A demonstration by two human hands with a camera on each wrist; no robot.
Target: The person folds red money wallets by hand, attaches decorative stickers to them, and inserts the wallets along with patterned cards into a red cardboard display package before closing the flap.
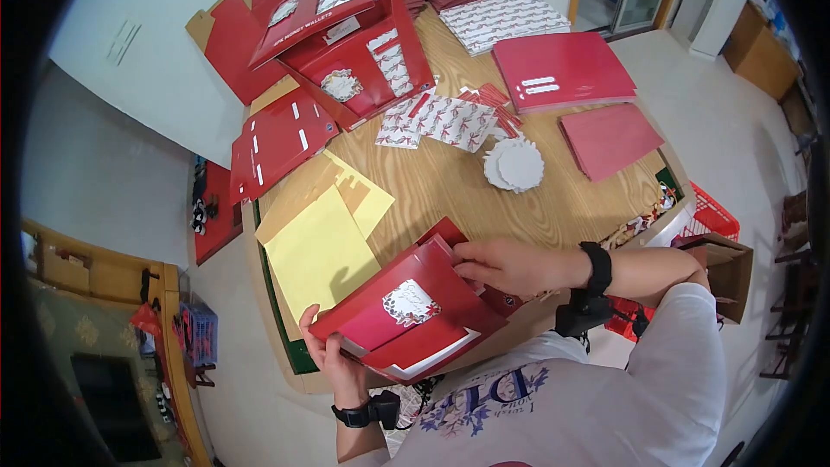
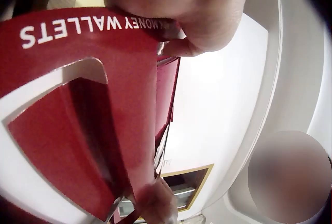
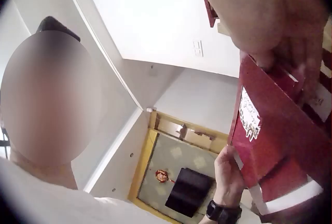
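Note:
A red cardboard box [image 1: 372, 316] with a white floral label [image 1: 411, 303] is held tilted above the near edge of the table. My left hand [image 1: 337, 363] grips its left end, the thumb and fingers round the corner. At the opposite end, my right hand [image 1: 519, 266] has its fingers at the box's open top; the fingertips are hidden inside. In the left wrist view the box side [image 2: 124, 79] reads "MONEY WALLETS". The right wrist view shows the right hand [image 3: 290, 37] over the open edge of the box [image 3: 275, 125], its fingers bent inward.
On the wooden table [image 1: 415, 182] lie yellow sheets [image 1: 320, 251], white scalloped tags [image 1: 513, 164], patterned cards [image 1: 458, 121], a red folder stack [image 1: 562, 69], dark red envelopes [image 1: 609, 140] and patterned sheets [image 1: 506, 19]. An opened red display box [image 1: 363, 60] stands at the back left.

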